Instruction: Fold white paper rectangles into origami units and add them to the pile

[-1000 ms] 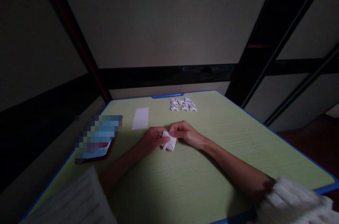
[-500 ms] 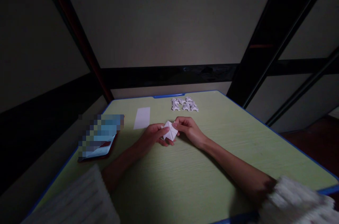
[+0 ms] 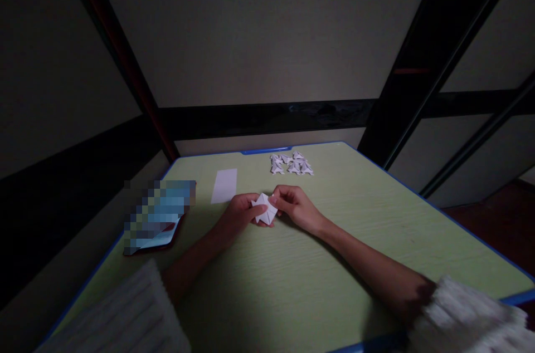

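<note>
A small folded piece of white paper (image 3: 264, 209) is held between both hands just above the green tabletop (image 3: 317, 275). My left hand (image 3: 239, 214) pinches its left side with curled fingers. My right hand (image 3: 295, 207) pinches its right edge with thumb and fingertips. Both forearms reach in from white knitted sleeves at the bottom corners.
A flat white paper strip (image 3: 224, 185) lies left of the hands. Several small folded white paper pieces (image 3: 291, 164) sit in a cluster near the table's far edge. A phone with a blurred screen (image 3: 156, 215) rests at the left edge. Dark bed-frame bars stand behind the table.
The folded paper has been turned and pressed tighter between the fingers; both hands shifted slightly away from me and closer together.
</note>
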The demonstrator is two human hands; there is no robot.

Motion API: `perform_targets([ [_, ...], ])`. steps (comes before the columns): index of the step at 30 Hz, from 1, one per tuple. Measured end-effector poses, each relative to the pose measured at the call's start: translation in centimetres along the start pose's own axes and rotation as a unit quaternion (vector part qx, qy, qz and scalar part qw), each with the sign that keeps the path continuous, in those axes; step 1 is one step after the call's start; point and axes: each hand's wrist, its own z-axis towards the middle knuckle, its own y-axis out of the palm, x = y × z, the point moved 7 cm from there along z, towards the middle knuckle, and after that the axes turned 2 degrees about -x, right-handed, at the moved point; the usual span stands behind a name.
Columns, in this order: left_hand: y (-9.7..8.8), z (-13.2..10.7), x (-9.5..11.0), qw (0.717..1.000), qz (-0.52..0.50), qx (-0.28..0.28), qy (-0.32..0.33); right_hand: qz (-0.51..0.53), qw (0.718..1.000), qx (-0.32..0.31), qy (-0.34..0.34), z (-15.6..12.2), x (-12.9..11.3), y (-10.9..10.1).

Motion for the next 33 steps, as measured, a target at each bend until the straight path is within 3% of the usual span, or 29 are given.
perform_targets([
  [13,0.07,0.21,-0.38,0.999,0.005,-0.033,-0.001,-0.006,1.000,-0.005,0.001,0.01,-0.07,0.10],
  [26,-0.09,0.15,-0.24,1.000,-0.004,-0.002,-0.015,0.018,0.999,0.028,-0.012,0.27,0.20,-0.64],
  [33,-0.28,0.15,-0.30,1.000,0.008,0.016,-0.009,-0.005,1.000,0.003,0.001,0.25,0.25,-0.53],
])
